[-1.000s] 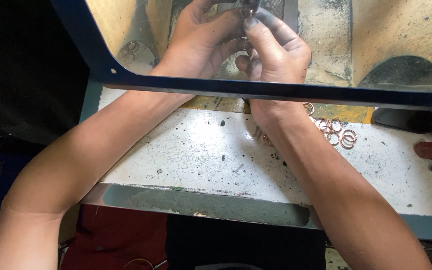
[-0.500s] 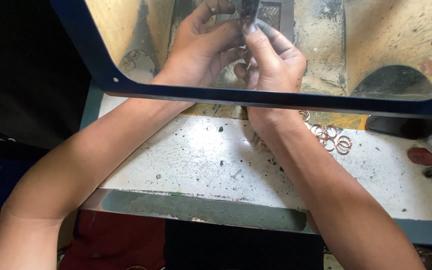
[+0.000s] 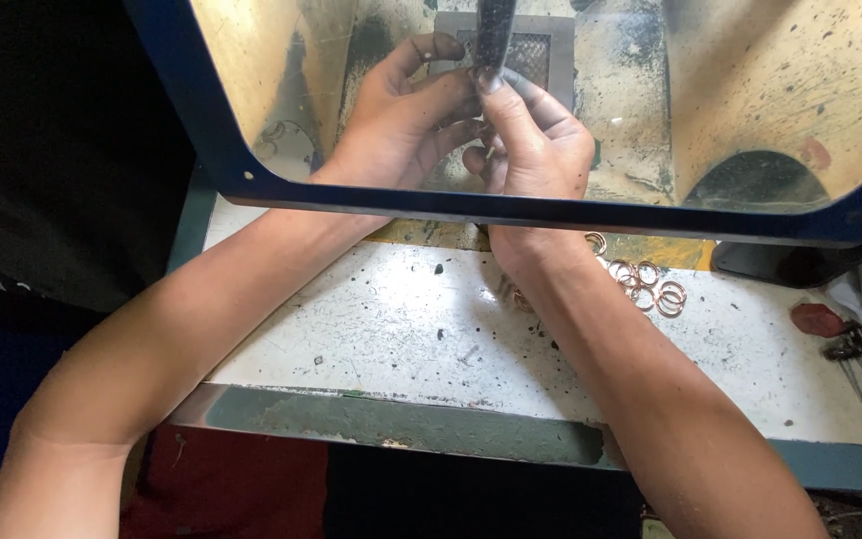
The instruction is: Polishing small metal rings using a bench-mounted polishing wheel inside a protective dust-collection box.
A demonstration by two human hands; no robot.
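behind the blue-framed shield, left hand and right hand pinch a tiny piece together under a dark rod; the piece is too small to identify. copper rings lie just below the shield.

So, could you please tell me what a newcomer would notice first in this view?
Most striking are the two hands held close together behind a clear shield with a dark blue frame: the left hand and right hand pinch something small beneath a dark vertical tool, though what they hold is too hidden to tell. To the right, on the worn white bench top, lies a cluster of copper-coloured rings.
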